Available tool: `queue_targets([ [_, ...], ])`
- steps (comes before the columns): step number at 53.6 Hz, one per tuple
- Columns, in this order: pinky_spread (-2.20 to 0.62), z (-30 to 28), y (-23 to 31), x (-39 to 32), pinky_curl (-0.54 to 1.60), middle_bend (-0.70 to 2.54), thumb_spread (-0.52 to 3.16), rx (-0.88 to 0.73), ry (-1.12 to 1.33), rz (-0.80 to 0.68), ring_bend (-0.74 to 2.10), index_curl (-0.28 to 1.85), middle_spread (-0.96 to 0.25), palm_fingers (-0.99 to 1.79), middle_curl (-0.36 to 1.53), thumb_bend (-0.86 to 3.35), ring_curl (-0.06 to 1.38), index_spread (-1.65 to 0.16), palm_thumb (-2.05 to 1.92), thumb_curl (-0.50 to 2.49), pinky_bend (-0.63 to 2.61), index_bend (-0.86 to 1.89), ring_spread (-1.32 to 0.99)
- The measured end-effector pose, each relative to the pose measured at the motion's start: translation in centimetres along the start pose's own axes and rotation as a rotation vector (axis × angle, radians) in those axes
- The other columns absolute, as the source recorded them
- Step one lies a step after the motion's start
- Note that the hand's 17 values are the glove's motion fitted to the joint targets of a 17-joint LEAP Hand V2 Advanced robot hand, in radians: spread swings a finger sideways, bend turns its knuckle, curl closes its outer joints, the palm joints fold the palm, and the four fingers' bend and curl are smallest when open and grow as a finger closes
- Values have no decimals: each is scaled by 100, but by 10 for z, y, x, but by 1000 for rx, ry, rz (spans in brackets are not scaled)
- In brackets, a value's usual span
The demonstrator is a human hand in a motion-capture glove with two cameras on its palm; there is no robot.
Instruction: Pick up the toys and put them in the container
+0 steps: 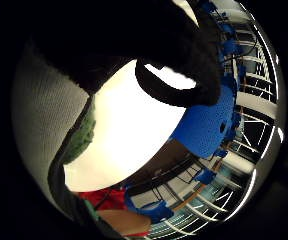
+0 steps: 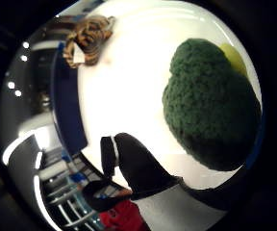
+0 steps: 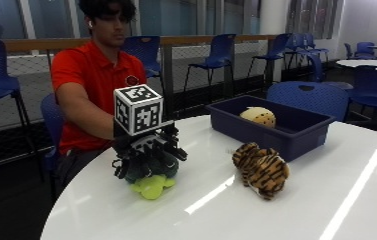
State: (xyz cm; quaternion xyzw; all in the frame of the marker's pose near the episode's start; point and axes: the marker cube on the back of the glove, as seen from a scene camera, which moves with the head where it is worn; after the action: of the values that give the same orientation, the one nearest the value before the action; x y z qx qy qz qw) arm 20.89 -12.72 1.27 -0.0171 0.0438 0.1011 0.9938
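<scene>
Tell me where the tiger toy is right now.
In the outside view, the tiger toy lies on the white table, just in front of the blue container, apart from the gloved right hand.

We see a black-gloved hand (image 3: pixel 149 156) over a dark green plush toy (image 2: pixel 208 103) with lime-yellow limbs on the glossy white counter (image 3: pixel 321 200). Beside it lies an orange tiger toy (image 3: pixel 261 168) with black stripes. A navy blue container (image 3: pixel 271 125) carries a tan, dark-spotted toy (image 3: pixel 258 116). The person's shirt (image 3: pixel 95 80) is red.
</scene>
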Motion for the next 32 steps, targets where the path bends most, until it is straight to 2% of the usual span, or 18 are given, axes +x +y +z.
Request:
queue_targets([
  [25,14,37,-7,5,37,11,102,-95,14,9,16,20,-3,-24,18,-5,21,-32,-4,21,126,12,6],
  [32,9,40,-8,4,38,11,106,-93,54,29,20,20,-1,-14,17,-1,21,-34,2,24,131,15,7],
])
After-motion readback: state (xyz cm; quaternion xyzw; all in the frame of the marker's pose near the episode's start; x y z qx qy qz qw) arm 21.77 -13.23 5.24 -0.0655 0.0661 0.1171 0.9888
